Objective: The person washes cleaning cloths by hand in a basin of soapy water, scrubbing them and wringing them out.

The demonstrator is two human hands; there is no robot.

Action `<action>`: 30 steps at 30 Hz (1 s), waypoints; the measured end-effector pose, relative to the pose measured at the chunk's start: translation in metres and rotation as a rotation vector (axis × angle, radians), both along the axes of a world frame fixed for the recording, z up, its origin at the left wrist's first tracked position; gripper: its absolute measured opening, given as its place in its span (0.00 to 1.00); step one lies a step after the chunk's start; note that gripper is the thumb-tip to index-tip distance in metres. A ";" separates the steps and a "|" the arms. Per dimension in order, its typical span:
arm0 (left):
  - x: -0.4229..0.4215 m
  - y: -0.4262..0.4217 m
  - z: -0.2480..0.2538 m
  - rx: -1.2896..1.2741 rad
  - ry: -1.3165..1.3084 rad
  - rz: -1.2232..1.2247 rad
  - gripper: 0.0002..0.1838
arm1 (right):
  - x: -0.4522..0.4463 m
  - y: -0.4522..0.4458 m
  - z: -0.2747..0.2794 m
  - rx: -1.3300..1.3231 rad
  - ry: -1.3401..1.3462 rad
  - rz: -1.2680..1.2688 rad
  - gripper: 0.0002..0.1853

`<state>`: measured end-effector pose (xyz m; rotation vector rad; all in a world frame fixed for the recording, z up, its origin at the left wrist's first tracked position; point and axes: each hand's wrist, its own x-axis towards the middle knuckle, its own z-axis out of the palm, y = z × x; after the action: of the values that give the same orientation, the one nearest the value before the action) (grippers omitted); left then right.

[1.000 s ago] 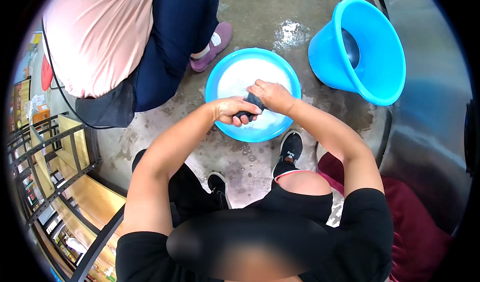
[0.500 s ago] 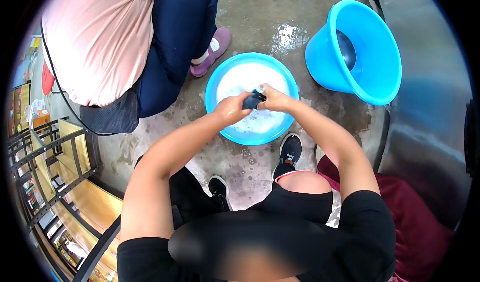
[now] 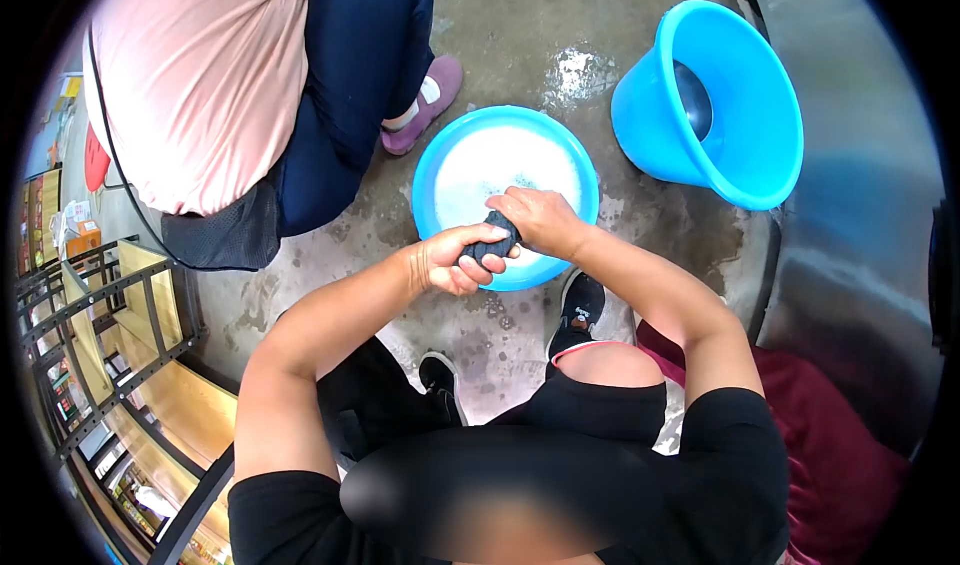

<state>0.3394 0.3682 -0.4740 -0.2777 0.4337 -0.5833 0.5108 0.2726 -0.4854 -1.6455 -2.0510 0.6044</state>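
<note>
A dark cloth (image 3: 503,235), bunched up tightly, is held between my two hands over the near part of a round blue basin (image 3: 424,193). My left hand (image 3: 455,261) wraps its fingers and thumb round the lower end of the cloth. At the upper end, my right hand (image 3: 543,221) is closed over it, back of the hand facing up. White suds (image 3: 500,160) fill the basin below. What kind of cloth article it is cannot be made out.
A tilted blue bucket (image 3: 630,115) stands at the upper right, near a shiny metal panel (image 3: 850,265). Another person in a pink top (image 3: 210,85) sits at the left. A shelf rack (image 3: 130,335) is at the lower left. The concrete floor (image 3: 530,25) is wet.
Both hands have moved toward me with the cloth, from mid-basin to its near part. The cloth is now squeezed into a tighter, twisted bundle, and the right hand has turned palm down.
</note>
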 end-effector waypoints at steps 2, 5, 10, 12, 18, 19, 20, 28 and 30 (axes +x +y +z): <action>-0.001 0.004 -0.001 0.125 -0.038 -0.083 0.15 | 0.001 0.007 0.005 0.131 0.026 -0.017 0.11; 0.006 0.008 0.008 0.371 -0.068 -0.173 0.14 | 0.006 0.015 0.005 0.525 -0.046 0.057 0.12; 0.018 0.007 0.011 0.734 -0.072 -0.378 0.14 | 0.018 0.005 0.018 0.156 -0.108 0.204 0.12; 0.027 0.004 0.007 0.809 -0.082 -0.419 0.13 | 0.017 0.003 0.014 0.057 -0.208 0.183 0.11; 0.036 -0.013 -0.036 2.281 -0.276 -0.557 0.14 | 0.008 -0.001 -0.012 -0.285 -0.319 -0.006 0.10; 0.041 -0.013 -0.027 2.226 -0.229 -0.753 0.16 | 0.005 -0.003 -0.017 -0.382 -0.264 -0.061 0.12; 0.040 -0.013 -0.027 2.228 -0.234 -0.754 0.16 | 0.002 -0.005 -0.021 -0.479 -0.206 -0.116 0.15; 0.032 -0.020 -0.032 2.442 -0.664 -0.952 0.25 | -0.009 -0.032 -0.090 -0.474 0.247 -0.121 0.19; 0.030 -0.022 -0.034 2.417 -0.684 -1.009 0.26 | -0.013 -0.032 -0.074 -0.630 0.266 -0.131 0.15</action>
<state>0.3696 0.3465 -0.5076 2.4971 0.3089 -0.6674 0.4981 0.2404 -0.5591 -1.8741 -1.6317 1.4422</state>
